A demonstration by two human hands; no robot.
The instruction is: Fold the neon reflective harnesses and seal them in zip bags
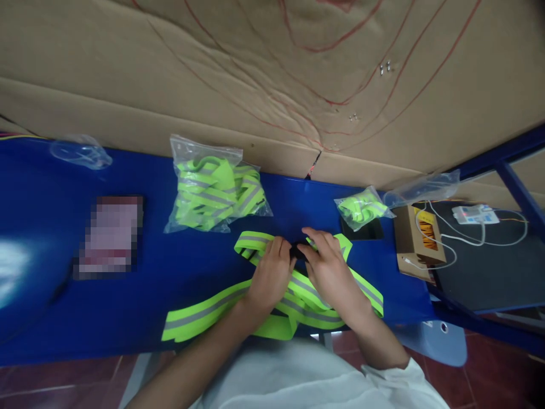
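A neon yellow-green reflective belt (204, 309) with a grey stripe lies in loose loops on the blue table, close to my body. Over it, both hands meet at a small black piece (299, 251) that looks like a buckle, though fingers cover most of it. My left hand (275, 272) pinches it from the left, fingers bent and closed. From the right, my right hand (327, 264) grips the same piece between thumb and fingers. Belt loops stick out past both hands and run beneath the wrists.
Clear bags of similar belts, one large (208, 193) and one small (361, 207), lie toward the cardboard-covered wall (128, 108). A cardboard box (409, 238) and white cables (464, 241) are at right, near a blue metal frame (519, 193). A blurred-out device (113, 233) lies left.
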